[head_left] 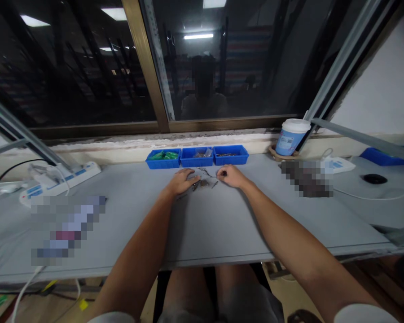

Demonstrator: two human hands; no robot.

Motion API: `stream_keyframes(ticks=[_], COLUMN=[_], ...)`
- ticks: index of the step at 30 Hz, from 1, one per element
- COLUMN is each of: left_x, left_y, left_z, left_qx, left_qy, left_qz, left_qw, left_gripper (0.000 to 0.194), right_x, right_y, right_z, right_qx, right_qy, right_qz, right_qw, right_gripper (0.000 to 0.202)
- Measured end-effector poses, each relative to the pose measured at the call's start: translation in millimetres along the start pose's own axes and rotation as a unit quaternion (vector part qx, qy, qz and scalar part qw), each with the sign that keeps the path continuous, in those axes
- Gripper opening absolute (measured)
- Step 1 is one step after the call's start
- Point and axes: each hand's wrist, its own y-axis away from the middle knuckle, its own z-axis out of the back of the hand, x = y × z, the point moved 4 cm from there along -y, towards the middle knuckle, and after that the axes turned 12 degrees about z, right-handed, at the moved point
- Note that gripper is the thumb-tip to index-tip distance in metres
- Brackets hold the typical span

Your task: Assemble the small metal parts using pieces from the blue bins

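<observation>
A loose scatter of small metal pieces (204,183), too small to name, lies on the grey table between my two hands. Beside its left edge rests my left hand (182,180), thumb and fingers apart, with the fingertips close to the pieces. My right hand (231,176) is at the right of the scatter. Its fingers are curled and pinched together, and a dark spot shows at them; what they hold, if anything, I cannot make out. Just beyond the hands stand three blue bins: a left bin (148,163) with green packets, a middle bin (187,162) with clear bags, and a right bin (233,161) with thin metal pieces.
A blue cup with a white lid (291,138) stands at the back right. Power strips lie at the left (84,174) and right (344,165), with white cables. Two blurred-out items lie on the grey table (215,229). A window (235,76) rises behind the bins.
</observation>
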Motion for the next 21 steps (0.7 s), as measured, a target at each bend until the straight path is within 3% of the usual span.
stream_keyframes(ticks=[9,14,21], left_x=[-34,-54,-58], left_y=[7,12,13], left_z=[0.9,-2.8,-4.5], left_qx=[-0.092,-0.085,-0.109], left_qy=[-0.032,-0.047,-0.035], left_qz=[-0.078,-0.14,-0.157], left_qw=[0.992,0.985,0.981], left_gripper=[0.036,0.025,0.023], right_x=[16,31,41], right_y=[-3,-6,-7], right_z=[-4,-7,-8], right_qx=[-0.032,-0.043,-0.063], right_qy=[0.059,0.118,0.198], right_qz=[-0.006,0.001,-0.011], right_qw=[0.998,0.992,0.978], right_gripper=[0.02,0.035,0.047])
